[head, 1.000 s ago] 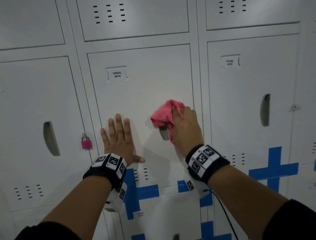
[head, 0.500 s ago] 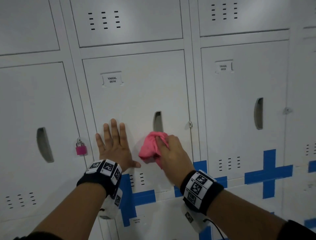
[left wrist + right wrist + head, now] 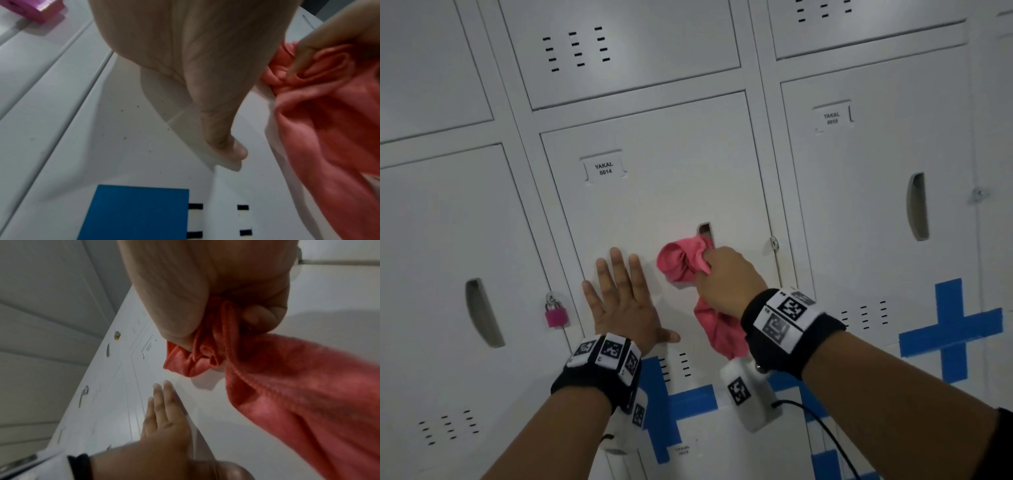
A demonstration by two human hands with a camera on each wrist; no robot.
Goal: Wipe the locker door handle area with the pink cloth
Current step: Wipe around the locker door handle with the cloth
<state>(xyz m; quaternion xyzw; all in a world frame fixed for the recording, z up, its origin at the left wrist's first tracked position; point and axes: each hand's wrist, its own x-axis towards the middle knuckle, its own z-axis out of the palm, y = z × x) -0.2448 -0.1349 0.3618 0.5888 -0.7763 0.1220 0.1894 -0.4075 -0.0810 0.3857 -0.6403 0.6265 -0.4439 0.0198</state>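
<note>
Locker door [image 3: 671, 178]: left hand [image 3: 621, 301] flat; right hand [image 3: 726, 277] grips pink cloth [image 3: 681, 262]; padlock [image 3: 556, 313] whole only overhead.

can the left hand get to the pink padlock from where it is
Probably yes. The left hand lies flat and open on the locker door, holding nothing, and the pink padlock hangs just beyond its little finger with only bare door frame between them.

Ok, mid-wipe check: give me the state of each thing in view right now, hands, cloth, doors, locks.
left hand: open, flat against the door
right hand: grips the pink cloth
pink cloth: bunched, pressed on the door, tail hanging
locker door 0014: closed
handle slot: lower part covered by the cloth
pink padlock: hanging on the hasp, shackle closed
right-hand locker door: closed
</note>
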